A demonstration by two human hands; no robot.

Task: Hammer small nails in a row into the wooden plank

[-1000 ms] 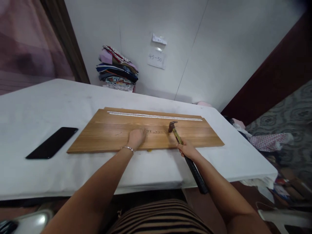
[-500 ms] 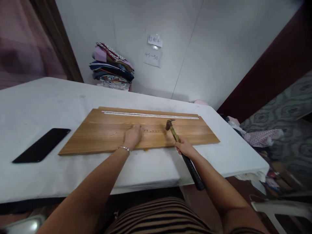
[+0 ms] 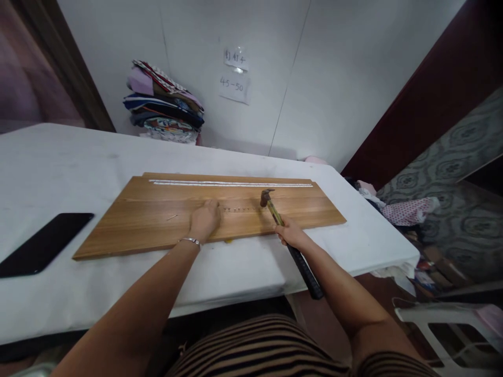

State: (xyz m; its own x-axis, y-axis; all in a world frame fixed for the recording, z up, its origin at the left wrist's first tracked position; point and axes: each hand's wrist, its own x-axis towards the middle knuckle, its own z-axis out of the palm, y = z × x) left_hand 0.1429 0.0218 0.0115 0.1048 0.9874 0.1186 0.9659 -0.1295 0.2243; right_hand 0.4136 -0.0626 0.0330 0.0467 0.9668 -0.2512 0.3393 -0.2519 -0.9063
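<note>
A wide brown wooden board [image 3: 129, 220] lies on the table, with a row of small nails [image 3: 238, 210] standing up along its middle. My left hand [image 3: 204, 220] rests on the board at the left end of that row. Its fingers are curled and pressed together, and whatever they pinch is hidden. One loose nail [image 3: 172, 218] lies on the wood to the left of that hand. In my right hand [image 3: 290, 230] is a claw hammer [image 3: 304, 269], gripped partway along its handle. The hammer's head hangs over the right part of the nail row, apart from the wood.
Two thin white strips [image 3: 231, 183] run along the board's far side. A black phone-like slab [image 3: 45, 243] lies left of the board on the white-covered table [image 3: 243, 267]. Folded clothes [image 3: 167, 104] are stacked by the wall. A white plastic chair [image 3: 451, 324] stands at lower right.
The view has shifted a little, so the board and table sit further left. Both hands keep about the same place over the board, and the hammer stays raised in my right hand.
</note>
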